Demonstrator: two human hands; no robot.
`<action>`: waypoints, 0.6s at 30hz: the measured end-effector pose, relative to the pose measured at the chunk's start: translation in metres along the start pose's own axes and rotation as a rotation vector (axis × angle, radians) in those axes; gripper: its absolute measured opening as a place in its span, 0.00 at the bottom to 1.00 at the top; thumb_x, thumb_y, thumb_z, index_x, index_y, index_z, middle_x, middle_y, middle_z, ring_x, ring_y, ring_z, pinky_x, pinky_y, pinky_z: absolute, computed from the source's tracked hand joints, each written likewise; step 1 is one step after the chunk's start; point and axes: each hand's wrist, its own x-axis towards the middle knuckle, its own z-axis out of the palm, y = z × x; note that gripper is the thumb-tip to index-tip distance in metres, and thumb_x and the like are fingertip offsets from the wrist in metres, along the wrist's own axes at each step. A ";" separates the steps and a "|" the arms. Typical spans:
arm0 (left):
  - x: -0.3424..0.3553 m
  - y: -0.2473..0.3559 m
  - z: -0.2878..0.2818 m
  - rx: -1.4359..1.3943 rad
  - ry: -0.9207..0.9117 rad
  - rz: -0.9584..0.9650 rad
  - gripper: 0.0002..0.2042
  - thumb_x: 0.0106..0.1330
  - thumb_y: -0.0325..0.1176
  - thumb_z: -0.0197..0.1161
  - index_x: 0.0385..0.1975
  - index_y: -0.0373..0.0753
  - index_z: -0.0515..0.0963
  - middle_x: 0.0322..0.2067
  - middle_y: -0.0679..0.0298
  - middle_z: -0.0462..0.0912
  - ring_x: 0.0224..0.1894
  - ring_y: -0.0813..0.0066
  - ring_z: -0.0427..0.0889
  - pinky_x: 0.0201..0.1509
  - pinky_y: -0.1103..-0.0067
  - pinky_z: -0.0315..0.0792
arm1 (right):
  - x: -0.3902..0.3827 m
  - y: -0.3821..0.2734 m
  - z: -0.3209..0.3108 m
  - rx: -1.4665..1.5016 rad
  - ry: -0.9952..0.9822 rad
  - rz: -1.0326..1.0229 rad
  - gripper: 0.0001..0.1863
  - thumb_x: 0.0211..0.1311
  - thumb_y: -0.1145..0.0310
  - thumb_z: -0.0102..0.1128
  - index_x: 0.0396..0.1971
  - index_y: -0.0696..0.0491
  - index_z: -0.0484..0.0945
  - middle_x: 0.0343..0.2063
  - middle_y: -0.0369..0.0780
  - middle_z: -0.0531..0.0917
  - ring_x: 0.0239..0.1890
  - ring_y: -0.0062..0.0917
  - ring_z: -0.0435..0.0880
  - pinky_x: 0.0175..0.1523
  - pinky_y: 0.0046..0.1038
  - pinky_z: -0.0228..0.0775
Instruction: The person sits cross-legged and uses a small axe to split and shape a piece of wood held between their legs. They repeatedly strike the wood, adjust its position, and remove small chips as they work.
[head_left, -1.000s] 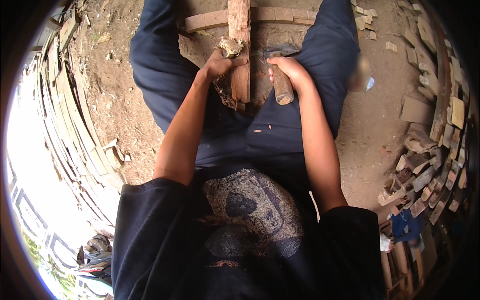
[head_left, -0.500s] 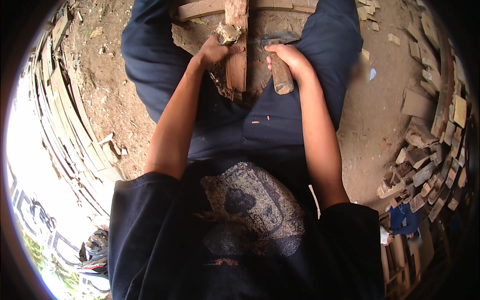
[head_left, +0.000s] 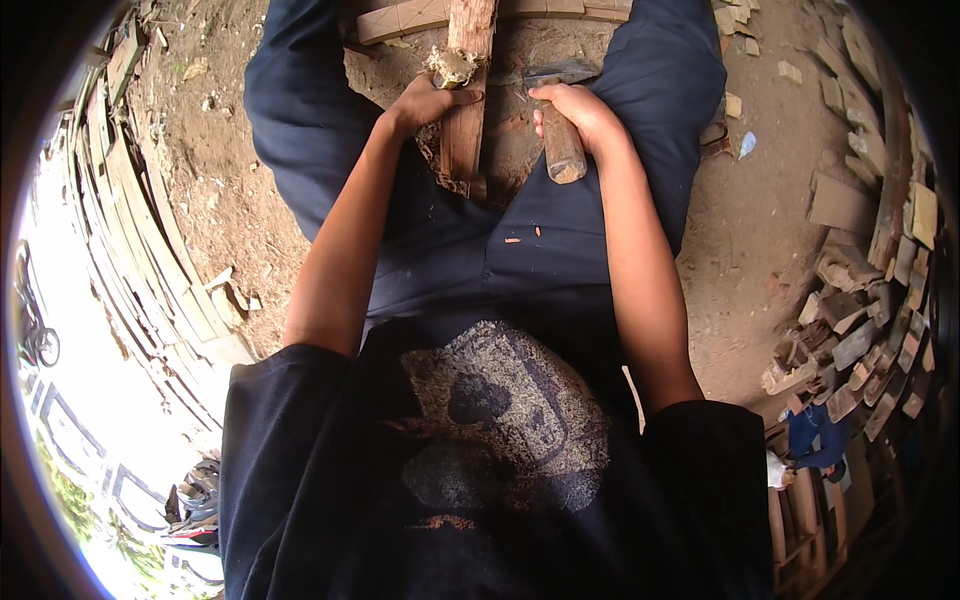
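Note:
Between my legs a long reddish-brown wooden beam runs away from me. At its left edge my left hand is closed around a chisel whose pale handle end is badly frayed; its blade is hidden below the hand. The thumb lies across the beam. On the right, my right hand grips a hammer by its thick wooden handle. The hammer's dark metal head points away from me, beside my right thigh and apart from the beam.
A curved band of wooden pieces crosses behind the beam. Planks lie stacked on the left, and offcuts are heaped on the right. Another person in blue is at the lower right. Bare dirt surrounds my legs.
The beam's near end has swung slightly left, and my left hand with the chisel has shifted a little left too. My right hand and the hammer have barely moved.

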 end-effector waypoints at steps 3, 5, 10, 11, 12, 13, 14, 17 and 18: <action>-0.001 0.001 0.003 0.013 0.025 0.027 0.30 0.52 0.41 0.74 0.53 0.32 0.74 0.48 0.55 0.81 0.49 0.68 0.79 0.57 0.75 0.70 | -0.001 0.000 0.001 -0.007 0.013 -0.005 0.09 0.61 0.68 0.58 0.34 0.58 0.71 0.20 0.39 0.76 0.18 0.23 0.75 0.25 0.27 0.74; -0.005 0.008 0.008 0.038 0.010 0.060 0.29 0.53 0.40 0.73 0.53 0.33 0.75 0.47 0.55 0.81 0.49 0.68 0.79 0.56 0.75 0.70 | -0.002 0.000 0.001 -0.010 0.016 -0.007 0.09 0.61 0.68 0.58 0.34 0.58 0.71 0.19 0.39 0.76 0.18 0.23 0.75 0.24 0.27 0.74; 0.003 -0.008 0.004 0.004 -0.041 0.090 0.29 0.55 0.41 0.72 0.53 0.29 0.73 0.47 0.54 0.81 0.49 0.67 0.79 0.56 0.74 0.70 | -0.005 -0.002 0.004 -0.011 -0.008 -0.008 0.10 0.61 0.68 0.59 0.34 0.57 0.71 0.19 0.39 0.76 0.18 0.23 0.75 0.24 0.27 0.74; 0.003 -0.003 0.006 -0.003 -0.074 0.132 0.30 0.55 0.41 0.72 0.53 0.27 0.72 0.47 0.53 0.80 0.50 0.66 0.79 0.57 0.74 0.70 | -0.003 -0.002 0.002 0.005 0.000 -0.005 0.10 0.61 0.68 0.59 0.34 0.57 0.71 0.19 0.39 0.76 0.18 0.23 0.75 0.24 0.27 0.74; 0.001 0.000 0.007 0.028 -0.033 0.090 0.30 0.54 0.41 0.73 0.53 0.29 0.73 0.48 0.54 0.81 0.50 0.67 0.79 0.57 0.74 0.70 | 0.000 0.000 0.001 0.021 0.008 -0.001 0.10 0.61 0.68 0.59 0.34 0.57 0.70 0.19 0.38 0.76 0.18 0.23 0.75 0.24 0.27 0.73; -0.003 0.002 0.011 0.058 0.008 0.048 0.29 0.53 0.41 0.73 0.53 0.32 0.74 0.48 0.56 0.81 0.50 0.67 0.79 0.57 0.74 0.70 | 0.001 0.001 -0.001 0.037 0.015 0.002 0.10 0.61 0.67 0.59 0.35 0.57 0.70 0.19 0.38 0.76 0.17 0.23 0.75 0.24 0.27 0.73; -0.007 0.007 0.011 0.088 0.056 0.008 0.29 0.52 0.40 0.74 0.54 0.34 0.75 0.48 0.58 0.81 0.50 0.68 0.78 0.57 0.74 0.70 | 0.001 -0.001 -0.001 0.034 0.002 0.007 0.10 0.61 0.69 0.57 0.37 0.58 0.70 0.20 0.40 0.77 0.19 0.25 0.77 0.26 0.28 0.74; -0.007 0.008 0.010 0.010 0.012 0.000 0.30 0.52 0.41 0.74 0.54 0.34 0.74 0.49 0.56 0.81 0.50 0.68 0.78 0.57 0.74 0.70 | 0.002 -0.003 -0.003 0.058 -0.026 0.030 0.11 0.61 0.72 0.55 0.41 0.61 0.70 0.23 0.43 0.78 0.21 0.28 0.80 0.29 0.30 0.77; -0.010 0.013 0.009 0.019 0.009 -0.003 0.32 0.53 0.44 0.73 0.55 0.32 0.73 0.49 0.55 0.80 0.50 0.66 0.78 0.57 0.74 0.70 | 0.004 -0.003 -0.004 0.088 -0.027 0.044 0.10 0.61 0.72 0.54 0.40 0.61 0.70 0.23 0.43 0.78 0.22 0.28 0.80 0.30 0.31 0.77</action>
